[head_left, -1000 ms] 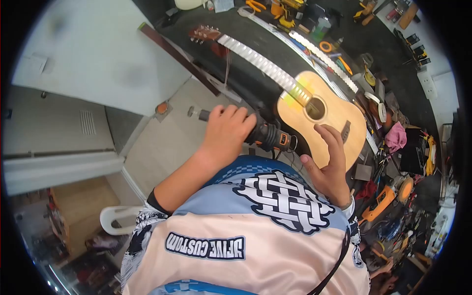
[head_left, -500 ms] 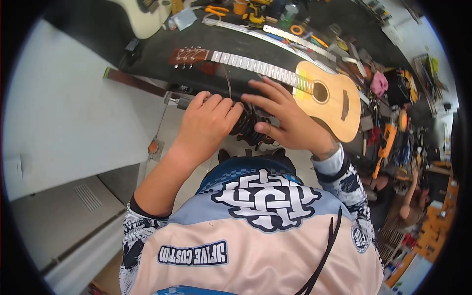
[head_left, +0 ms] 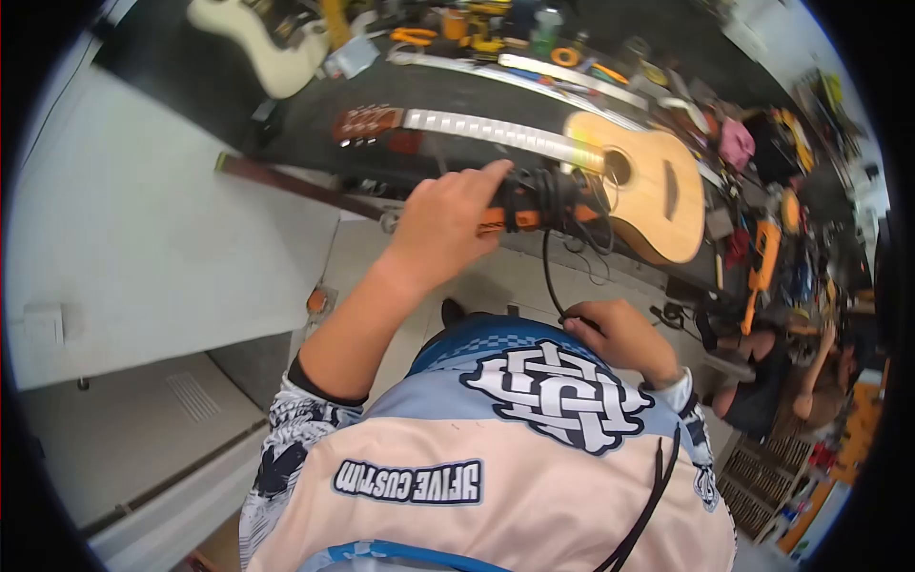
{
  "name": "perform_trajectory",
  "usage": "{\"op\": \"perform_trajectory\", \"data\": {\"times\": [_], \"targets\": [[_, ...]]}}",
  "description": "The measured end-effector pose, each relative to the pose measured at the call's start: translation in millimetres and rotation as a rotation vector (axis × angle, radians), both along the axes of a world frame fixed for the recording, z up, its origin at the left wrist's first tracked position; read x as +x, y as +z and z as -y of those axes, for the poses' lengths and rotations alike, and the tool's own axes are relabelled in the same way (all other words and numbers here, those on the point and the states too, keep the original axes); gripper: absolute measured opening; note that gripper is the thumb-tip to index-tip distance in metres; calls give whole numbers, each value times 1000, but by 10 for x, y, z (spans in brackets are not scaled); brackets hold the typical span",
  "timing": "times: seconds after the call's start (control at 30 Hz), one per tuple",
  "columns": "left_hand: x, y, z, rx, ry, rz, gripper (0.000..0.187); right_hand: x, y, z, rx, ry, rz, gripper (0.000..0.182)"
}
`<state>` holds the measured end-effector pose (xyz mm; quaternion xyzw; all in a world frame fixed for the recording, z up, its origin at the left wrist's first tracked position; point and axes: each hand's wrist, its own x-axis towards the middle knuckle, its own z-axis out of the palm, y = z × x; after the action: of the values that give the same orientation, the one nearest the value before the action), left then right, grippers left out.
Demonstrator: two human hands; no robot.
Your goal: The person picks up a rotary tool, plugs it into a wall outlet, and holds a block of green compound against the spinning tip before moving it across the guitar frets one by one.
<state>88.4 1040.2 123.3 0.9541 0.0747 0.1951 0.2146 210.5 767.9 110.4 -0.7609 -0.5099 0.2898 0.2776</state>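
Note:
An orange-and-black corded power tool (head_left: pixel 522 219) hangs in front of the bench edge, with loops of black cord (head_left: pixel 545 189) around its body. My left hand (head_left: pixel 440 227) is closed around the tool, and the fingers cover part of it. From the tool a length of the cord runs down to my right hand (head_left: pixel 618 334), which is low near my waist and pinches it. Behind the tool, an acoustic guitar (head_left: pixel 684 200) lies on the bench, its neck pointing left. The tool overlaps the guitar's lower edge in this view.
The dark workbench (head_left: pixel 457 81) carries a cream guitar body (head_left: pixel 272 57), orange pliers (head_left: pixel 413 37), a yellow drill (head_left: pixel 484 33) and a pink cloth (head_left: pixel 736 143). A white panel (head_left: pixel 162 257) stands at left. Another person's arm (head_left: pixel 815 377) shows at right.
The tool has moved right and turned to show its orange side. My right hand has gone from open beside the coiled cord down to my waist, now closed on the cord.

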Motion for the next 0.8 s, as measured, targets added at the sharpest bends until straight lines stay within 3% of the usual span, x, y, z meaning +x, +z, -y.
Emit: {"op": "perform_trajectory", "data": {"times": [0.07,0.17,0.23,0.3,0.37,0.43,0.53,0.63,0.7,0.77,0.8], "targets": [[156,118,196,-283,-78,-4,78,247,-450,442,-39,-96,-21,21],[339,326,543,-395,-344,-179,77,652,-824,975,233,-688,275,18],[542,183,806,-111,-382,-178,74,914,-506,1344,472,-1020,-141,20],[691,71,1031,95,-310,-335,72,841,-14,1668,752,-1146,-134,21],[808,-110,1256,56,-167,-317,68,814,76,2272,686,-828,91,19],[896,-204,1425,-121,-54,-257,70,787,62,2846,287,-504,-203,17],[890,-206,1546,-694,-193,-389,74,856,-437,3318,-245,-427,-104,17],[985,112,1617,-430,-536,-439,80,1005,-709,3475,-89,-918,-147,20],[971,162,1607,-57,-432,-526,80,1046,-528,3328,411,-1205,-55,25],[937,140,1552,177,-279,-557,79,914,-197,3407,435,-1046,-48,26],[892,4,1436,192,-203,-435,70,817,-31,3460,449,-973,-39,26]]}}
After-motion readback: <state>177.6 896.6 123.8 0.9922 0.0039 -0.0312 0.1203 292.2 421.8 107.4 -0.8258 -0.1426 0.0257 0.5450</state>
